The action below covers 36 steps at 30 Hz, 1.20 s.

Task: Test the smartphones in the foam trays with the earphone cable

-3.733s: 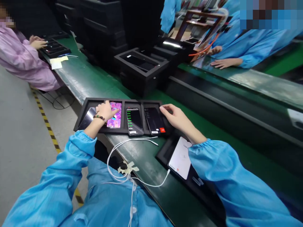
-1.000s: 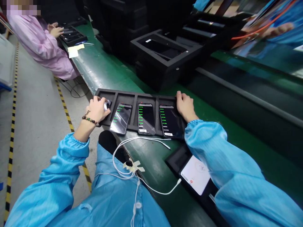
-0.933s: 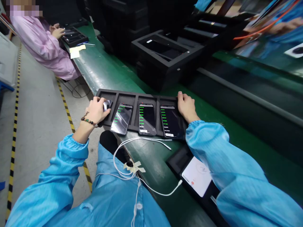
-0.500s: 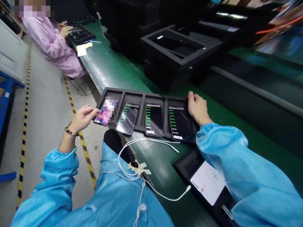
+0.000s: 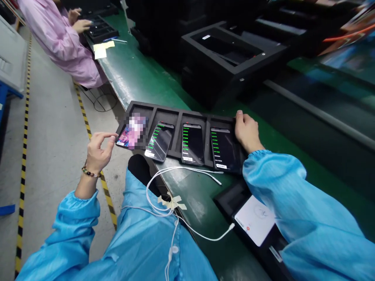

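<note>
A long black tray (image 5: 178, 113) lies across the green bench and holds several phones. The leftmost phone (image 5: 131, 132) shows a pink and blue picture. Three phones to its right (image 5: 159, 136), (image 5: 191, 143), (image 5: 224, 148) show black screens with green text. My left hand (image 5: 98, 152) hovers just left of the tray, off the bench edge, thumb and forefinger apart and holding nothing, close to the leftmost phone's corner. My right hand (image 5: 246, 130) rests curled over the tray's right end, fingers on its rim.
A white cable (image 5: 164, 187) is taped to the bench edge and runs to a white-screened phone (image 5: 256, 220) in a black holder near my right sleeve. Black boxes (image 5: 231, 54) stand behind the tray. A person in pink (image 5: 63, 39) works at another tray far left.
My left hand let go of the leftmost phone, which now lies in its slot showing a lit picture, and drew back left off the tray. My right hand stayed on the tray's right end.
</note>
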{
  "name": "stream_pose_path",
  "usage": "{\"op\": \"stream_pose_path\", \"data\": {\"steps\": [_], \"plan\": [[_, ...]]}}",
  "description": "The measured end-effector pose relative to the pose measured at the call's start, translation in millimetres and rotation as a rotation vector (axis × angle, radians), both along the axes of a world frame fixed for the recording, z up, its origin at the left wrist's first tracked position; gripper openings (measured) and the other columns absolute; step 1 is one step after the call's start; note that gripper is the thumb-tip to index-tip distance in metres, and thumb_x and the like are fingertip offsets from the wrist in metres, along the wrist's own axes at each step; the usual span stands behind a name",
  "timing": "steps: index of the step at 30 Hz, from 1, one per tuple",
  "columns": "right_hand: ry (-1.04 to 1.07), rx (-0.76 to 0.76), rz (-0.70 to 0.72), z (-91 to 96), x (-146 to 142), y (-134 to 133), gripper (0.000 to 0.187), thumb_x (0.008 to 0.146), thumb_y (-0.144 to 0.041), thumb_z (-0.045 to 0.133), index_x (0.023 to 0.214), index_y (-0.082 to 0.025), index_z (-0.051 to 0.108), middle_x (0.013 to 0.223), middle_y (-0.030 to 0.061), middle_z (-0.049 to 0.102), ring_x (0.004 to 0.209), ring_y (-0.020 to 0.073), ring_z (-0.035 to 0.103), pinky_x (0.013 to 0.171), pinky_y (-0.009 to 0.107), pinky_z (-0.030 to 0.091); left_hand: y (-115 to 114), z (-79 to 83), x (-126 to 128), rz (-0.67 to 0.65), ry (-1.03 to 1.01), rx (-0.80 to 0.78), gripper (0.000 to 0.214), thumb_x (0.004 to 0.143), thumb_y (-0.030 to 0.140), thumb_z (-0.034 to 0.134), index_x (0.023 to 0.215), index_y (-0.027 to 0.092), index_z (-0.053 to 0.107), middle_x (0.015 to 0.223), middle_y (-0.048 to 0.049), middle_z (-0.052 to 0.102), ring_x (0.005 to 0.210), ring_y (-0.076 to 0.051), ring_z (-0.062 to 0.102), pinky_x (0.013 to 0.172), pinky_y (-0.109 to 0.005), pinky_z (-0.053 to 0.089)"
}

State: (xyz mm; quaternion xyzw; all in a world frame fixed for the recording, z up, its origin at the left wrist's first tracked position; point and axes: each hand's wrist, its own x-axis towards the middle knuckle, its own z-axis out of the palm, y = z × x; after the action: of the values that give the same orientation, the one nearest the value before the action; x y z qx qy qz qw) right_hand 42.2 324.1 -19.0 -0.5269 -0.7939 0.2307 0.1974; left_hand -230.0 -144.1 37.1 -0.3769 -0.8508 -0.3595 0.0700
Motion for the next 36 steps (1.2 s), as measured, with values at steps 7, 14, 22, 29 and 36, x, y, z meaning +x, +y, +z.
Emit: {"op": "stream_pose_path", "data": {"steps": [7, 14, 22, 29, 36], "plan": [[-0.033, 0.004, 0.015, 5.2, -0.4, -3.2, 0.060, 0.116, -0.052, 0.025, 0.115, -0.018, 0.074, 0.129, 0.0252, 0.077, 0.128, 0.0420, 0.067, 0.110, 0.049, 0.046, 38.6, 1.9, -4.1, -0.165, 0.057, -0.174, 0.053, 0.108, 0.057, 0.050, 0.146, 0.024, 0.068, 0.154, -0.0123, 0.071, 0.149, -0.035, 0.059, 0.140, -0.065, 0.016], [-0.013, -0.008, 0.006, 1.4, 2.0, 1.8, 0.060, 0.116, -0.057, 0.024, 0.112, -0.022, 0.073, 0.126, 0.0208, 0.078, 0.126, 0.0391, 0.067, 0.109, 0.048, 0.047, 11.4, -10.0, 66.4, 0.000, -0.010, 0.027, 0.048, 0.112, 0.057, 0.044, 0.086, 0.026, 0.071, 0.085, -0.0080, 0.078, 0.088, -0.027, 0.077, 0.091, -0.045, 0.062], [-0.067, 0.011, 0.080, 12.1, -0.5, -5.5, 0.058, 0.115, -0.050, 0.025, 0.113, -0.017, 0.072, 0.127, 0.0265, 0.074, 0.129, 0.0413, 0.064, 0.115, 0.055, 0.045, 28.6, -37.7, 142.8, -0.359, -0.482, -0.235, 0.043, 0.108, 0.064, 0.056, 0.102, 0.027, 0.077, 0.094, -0.0058, 0.083, 0.081, -0.025, 0.078, 0.073, -0.040, 0.063], [0.090, 0.263, 0.607, 58.0, 60.7, -72.5, 0.052, 0.113, -0.059, 0.041, 0.141, -0.026, 0.071, 0.144, 0.0166, 0.070, 0.142, 0.0378, 0.059, 0.129, 0.062, 0.042, 25.8, -5.8, 113.9, -0.320, -0.029, -0.041, 0.029, 0.109, 0.050, 0.061, 0.118, 0.027, 0.077, 0.116, -0.0107, 0.081, 0.111, -0.032, 0.074, 0.104, -0.053, 0.060], [-0.144, 0.176, 0.834, 49.4, 53.7, -157.5, 0.056, 0.108, -0.071, 0.051, 0.151, -0.041, 0.069, 0.167, 0.0086, 0.056, 0.160, 0.0452, 0.039, 0.125, 0.078, 0.044, 109.7, 7.5, 103.3, -0.627, 0.146, -0.444, 0.063, 0.109, 0.068, 0.057, 0.156, 0.028, 0.067, 0.173, -0.0160, 0.052, 0.154, -0.043, 0.048, 0.127, -0.070, 0.042]]}}
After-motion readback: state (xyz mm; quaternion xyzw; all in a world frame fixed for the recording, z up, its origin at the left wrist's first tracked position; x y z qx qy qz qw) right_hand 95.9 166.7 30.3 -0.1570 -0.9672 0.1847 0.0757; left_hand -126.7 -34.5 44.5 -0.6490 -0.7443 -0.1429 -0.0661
